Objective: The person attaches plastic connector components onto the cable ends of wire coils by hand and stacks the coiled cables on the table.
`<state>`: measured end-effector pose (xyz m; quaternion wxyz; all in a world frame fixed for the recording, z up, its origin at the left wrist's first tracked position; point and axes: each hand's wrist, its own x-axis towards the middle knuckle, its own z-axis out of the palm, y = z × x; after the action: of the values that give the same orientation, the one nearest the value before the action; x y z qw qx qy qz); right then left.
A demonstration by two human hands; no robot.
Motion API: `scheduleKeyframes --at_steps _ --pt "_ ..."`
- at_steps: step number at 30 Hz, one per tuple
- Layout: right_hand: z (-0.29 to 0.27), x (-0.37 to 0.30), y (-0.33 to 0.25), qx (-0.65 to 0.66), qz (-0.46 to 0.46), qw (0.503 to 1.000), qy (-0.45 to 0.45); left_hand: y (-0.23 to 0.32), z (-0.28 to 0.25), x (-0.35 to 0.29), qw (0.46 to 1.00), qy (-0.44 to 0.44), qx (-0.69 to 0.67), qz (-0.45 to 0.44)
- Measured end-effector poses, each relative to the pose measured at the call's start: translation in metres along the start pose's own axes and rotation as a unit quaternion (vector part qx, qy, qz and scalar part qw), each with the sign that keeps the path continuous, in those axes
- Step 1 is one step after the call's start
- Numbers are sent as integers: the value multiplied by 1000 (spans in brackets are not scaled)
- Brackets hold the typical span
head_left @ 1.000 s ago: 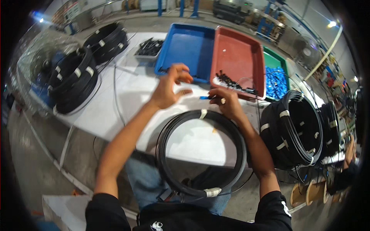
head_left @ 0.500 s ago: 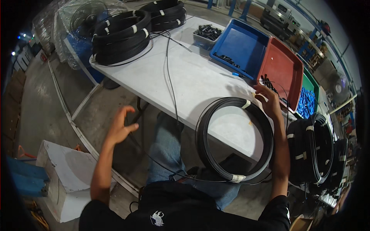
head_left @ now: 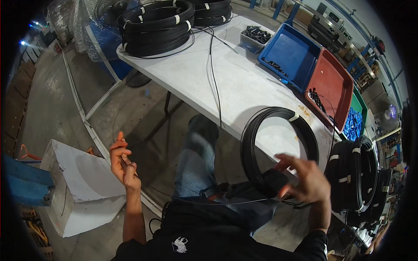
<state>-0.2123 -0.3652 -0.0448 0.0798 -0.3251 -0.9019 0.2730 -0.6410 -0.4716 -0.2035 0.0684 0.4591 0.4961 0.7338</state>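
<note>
A coil of black cable [head_left: 249,152], tied with pale tape, leans against the near edge of the white table [head_left: 187,82], its lower part by my lap. My right hand [head_left: 308,180] is over the coil's lower right side, thumb and fingers apart, covering part of it. It is slightly blurred, and I cannot tell whether it touches the coil. A loose length of cable [head_left: 248,202] runs from below that hand leftward across my lap. Off to the left, clear of the table, my left hand [head_left: 124,161] is raised with fingers loosely bent and apart, holding nothing I can see.
Large cable coils [head_left: 156,35] stand at the table's far left, more coils [head_left: 348,178] at right. Along the far side are a clear tub of black parts [head_left: 256,38] and blue [head_left: 291,52], red [head_left: 333,80] and green [head_left: 358,104] trays. A white block [head_left: 87,187] stands at left.
My right hand has come from beside the red tray down to the coil's lower right side. My left hand has shifted lower and turned, its fingers more bent. The whole view has shifted slightly.
</note>
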Motion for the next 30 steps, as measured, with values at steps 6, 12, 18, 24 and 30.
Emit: scheduleKeyframes --at_steps 6,12,18,24,30 --pt "66 -19 -37 -91 37 994 -40 24 12 44 988 19 -6 156" --pt "94 -27 -35 -250 48 965 59 31 35 82 968 -45 8 246" --pt "110 -12 -30 -286 24 945 156 61 73 133 952 -139 -6 272" --pt "125 7 -29 -320 75 925 192 75 147 173 897 -331 79 283" --pt "114 0 -35 -303 87 926 208 47 180 184 911 -327 28 248"
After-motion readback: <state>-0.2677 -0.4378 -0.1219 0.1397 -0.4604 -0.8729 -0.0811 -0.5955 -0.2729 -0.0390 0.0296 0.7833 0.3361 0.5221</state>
